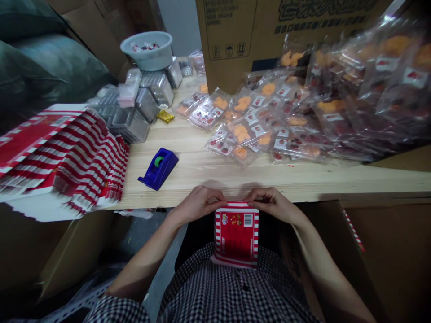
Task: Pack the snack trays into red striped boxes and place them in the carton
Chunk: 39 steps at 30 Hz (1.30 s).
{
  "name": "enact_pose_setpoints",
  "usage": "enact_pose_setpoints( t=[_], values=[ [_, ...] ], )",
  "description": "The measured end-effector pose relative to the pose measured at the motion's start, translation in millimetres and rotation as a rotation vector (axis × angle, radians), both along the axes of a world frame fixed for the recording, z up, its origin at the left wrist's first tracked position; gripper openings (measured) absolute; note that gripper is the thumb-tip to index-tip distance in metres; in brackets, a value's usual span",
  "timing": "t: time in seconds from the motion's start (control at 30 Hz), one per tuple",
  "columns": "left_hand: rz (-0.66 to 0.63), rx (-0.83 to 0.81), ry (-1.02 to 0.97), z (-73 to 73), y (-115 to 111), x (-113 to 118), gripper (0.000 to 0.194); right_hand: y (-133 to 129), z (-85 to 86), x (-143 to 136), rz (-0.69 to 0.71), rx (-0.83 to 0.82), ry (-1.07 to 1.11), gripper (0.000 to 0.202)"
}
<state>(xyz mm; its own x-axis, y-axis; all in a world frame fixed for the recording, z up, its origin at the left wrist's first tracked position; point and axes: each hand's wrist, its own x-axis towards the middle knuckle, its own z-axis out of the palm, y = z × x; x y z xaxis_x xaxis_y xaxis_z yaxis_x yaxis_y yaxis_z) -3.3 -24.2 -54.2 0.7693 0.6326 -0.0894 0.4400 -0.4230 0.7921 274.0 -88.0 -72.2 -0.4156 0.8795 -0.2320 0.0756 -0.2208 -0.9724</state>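
Note:
A red and white striped paper box [235,237] is held upright in front of my body, below the table's front edge. At its upper left corner my left hand [204,202] pinches the top edge between thumb and fingers. My right hand [271,202] grips the upper right corner of the same edge. The side facing me carries a barcode and small printed figures. Whether anything is inside the box cannot be seen. On the table to the left of my hands stands a blue tape dispenser [160,168] with a green core.
A stack of flat striped boxes [90,166] overhangs the table's left edge. Clear plastic cases [131,116] and a white basin [148,51] stand behind. Many clear packets [249,130] with orange pieces fill the right, before a large carton [232,49]. A yellow wrapper [165,116] lies mid-table.

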Motion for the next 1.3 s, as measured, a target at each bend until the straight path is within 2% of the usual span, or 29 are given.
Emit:
enact_pose_setpoints(
  t=[0.2,0.27,0.33,0.43,0.53,0.6,0.67,0.8,0.9,1.03,1.17,1.3],
  values=[
    [-0.034,-0.016,-0.026,6.2,-4,-6,0.024,-9,1.0,6,0.017,0.090,-0.042,0.021],
    [-0.055,-0.017,-0.064,6.2,-11,-9,0.028,-16,-1.5,8,-0.015,0.129,-0.069,0.021],
    [-0.026,-0.032,-0.123,0.3,-23,-12,0.032,-28,-7.5,8,-0.072,0.141,-0.083,0.020],
    [0.169,-0.127,-0.255,-17.5,-47,-12,0.036,-47,-20.0,0,-0.199,0.094,-0.058,0.021],
    [0.421,-0.339,-0.431,-32.7,-61,-4,0.028,-54,-25.4,-10,-0.357,0.061,-0.008,0.020],
    [0.540,-0.462,-0.536,-33.8,-61,4,0.029,-50,-21.1,-12,-0.409,0.067,0.027,0.020],
    [0.597,-0.486,-0.584,-26.7,-56,12,0.032,-43,-12.2,-9,-0.424,0.082,0.042,0.020],
    [0.587,-0.350,-0.561,-2.8,-43,20,0.027,-33,5.7,-5,-0.498,0.163,0.009,0.019],
    [0.534,-0.280,-0.530,6.5,-39,19,0.028,-35,12.3,-9,-0.542,0.196,0.015,0.020],
    [0.483,-0.250,-0.489,5.3,-37,15,0.037,-41,12.5,-12,-0.532,0.171,0.011,0.022],
    [0.465,-0.201,-0.451,2.3,-44,14,0.036,-43,7.7,-6,-0.452,0.074,0.051,0.024],
    [0.477,-0.306,-0.531,2.5,-51,10,0.048,-45,5.8,-5,-0.385,0.013,0.098,0.024]
  ],
)
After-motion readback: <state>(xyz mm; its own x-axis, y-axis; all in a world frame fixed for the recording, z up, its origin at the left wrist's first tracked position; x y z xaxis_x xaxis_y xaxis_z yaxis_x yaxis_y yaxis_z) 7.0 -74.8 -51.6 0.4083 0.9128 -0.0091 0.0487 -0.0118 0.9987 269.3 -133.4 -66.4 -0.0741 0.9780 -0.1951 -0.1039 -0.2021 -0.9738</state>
